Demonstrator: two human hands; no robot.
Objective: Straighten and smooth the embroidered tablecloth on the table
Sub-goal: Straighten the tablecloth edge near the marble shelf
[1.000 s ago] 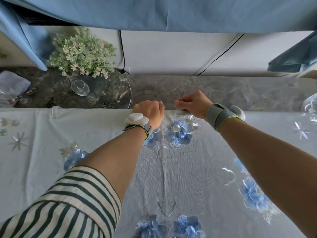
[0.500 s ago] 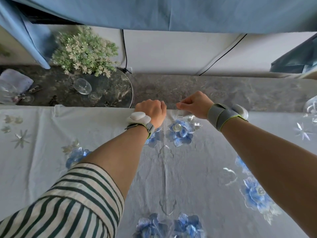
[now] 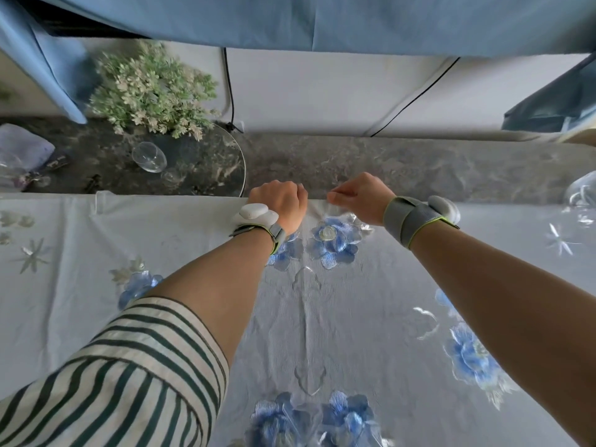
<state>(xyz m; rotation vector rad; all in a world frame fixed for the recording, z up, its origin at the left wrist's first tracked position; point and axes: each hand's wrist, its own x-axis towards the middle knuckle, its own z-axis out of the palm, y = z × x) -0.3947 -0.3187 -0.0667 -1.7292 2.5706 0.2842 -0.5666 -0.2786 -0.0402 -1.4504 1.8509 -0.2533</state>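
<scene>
A white tablecloth [image 3: 348, 317] embroidered with blue flowers covers the table in front of me, with faint creases down its middle. Both arms reach across it to its far edge. My left hand [image 3: 280, 204] is curled into a fist over that edge, fingers hidden behind it. My right hand [image 3: 361, 196] pinches the same edge between thumb and fingers, a short way to the right. Each wrist carries a grey strap with a white pod.
Beyond the cloth lies a dark marbled surface [image 3: 403, 162] with a round glass top [image 3: 222, 162], a leafy plant [image 3: 151, 88], a wine glass [image 3: 149, 157] on its side and a black cable [image 3: 229, 91]. Blue curtains [image 3: 322, 21] hang above.
Both hands have shifted slightly away from me along with the cloth's far edge, and the view has drifted a little. The grips look the same.
</scene>
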